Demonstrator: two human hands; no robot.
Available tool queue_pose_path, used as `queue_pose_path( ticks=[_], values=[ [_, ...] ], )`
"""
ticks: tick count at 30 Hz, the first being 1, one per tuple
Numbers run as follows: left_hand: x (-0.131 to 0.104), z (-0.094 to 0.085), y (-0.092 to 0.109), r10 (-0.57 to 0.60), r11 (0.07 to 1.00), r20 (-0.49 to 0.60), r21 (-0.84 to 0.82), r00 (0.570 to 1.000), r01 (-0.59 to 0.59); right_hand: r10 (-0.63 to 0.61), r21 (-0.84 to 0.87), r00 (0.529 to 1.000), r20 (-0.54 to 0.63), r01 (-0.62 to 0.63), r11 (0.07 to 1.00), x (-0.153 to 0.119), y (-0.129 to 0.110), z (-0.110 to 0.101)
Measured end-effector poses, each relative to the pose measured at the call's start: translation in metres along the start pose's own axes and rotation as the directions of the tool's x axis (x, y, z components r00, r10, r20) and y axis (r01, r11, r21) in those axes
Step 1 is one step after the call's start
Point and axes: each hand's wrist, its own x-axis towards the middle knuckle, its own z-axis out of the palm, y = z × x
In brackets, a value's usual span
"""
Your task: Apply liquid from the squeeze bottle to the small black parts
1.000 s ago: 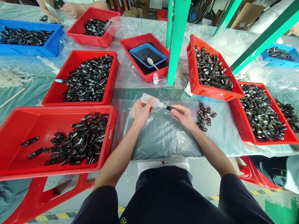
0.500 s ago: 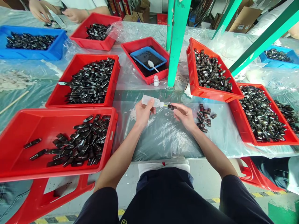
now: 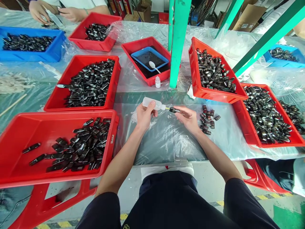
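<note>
My left hand (image 3: 145,115) is closed around a translucent squeeze bottle (image 3: 156,104) lying nearly level, its thin yellowish nozzle pointing right. The nozzle tip is at the left end of a small glossy black part (image 3: 174,110); whether they touch is too small to tell. That part is pinched between the fingers of my right hand (image 3: 188,118). Just right of this hand, several similar black parts (image 3: 207,120) lie loose on the plastic-covered table (image 3: 171,143). A little white-capped bottle (image 3: 157,81) stands beyond my hands.
Red bins of black parts stand at left (image 3: 115,127), far left (image 3: 118,76), and right (image 3: 197,92). A blue tray (image 3: 137,52) with a white spoon (image 3: 152,65) sits in another red bin. A green post (image 3: 177,47) rises ahead. A co-worker's hands (image 3: 71,14) work at the upper left.
The view has shifted slightly, so the scene sits a little further left. Both hands keep their hold, with the nozzle still at the black part.
</note>
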Motion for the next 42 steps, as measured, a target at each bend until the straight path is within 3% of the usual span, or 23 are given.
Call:
queue_pose_path(
  ticks=[13,20,27,34,42],
  values=[
    [0.002,-0.003,0.0,0.054,0.998,0.007,0.018,0.999,-0.054,-0.009,-0.032,1.0,0.005,0.009,0.999,-0.001,-0.001,0.001],
    [-0.002,0.0,0.001,0.017,1.0,0.008,-0.009,1.0,-0.017,-0.019,-0.056,1.0,-0.018,0.018,0.998,0.0,0.0,0.003],
    [0.003,-0.004,-0.002,-0.047,0.999,0.067,0.006,0.997,0.047,-0.087,-0.278,0.996,-0.013,0.08,0.957,-0.002,0.007,0.001],
    [0.005,-0.006,-0.007,-0.054,0.997,0.068,0.055,0.996,0.05,-0.156,-0.489,0.984,0.09,0.18,0.853,-0.002,0.003,-0.004],
    [0.007,-0.008,-0.008,-0.116,0.993,0.001,-0.027,0.993,0.116,-0.034,-0.329,0.989,0.143,0.08,0.941,0.0,0.006,-0.001]
  ],
)
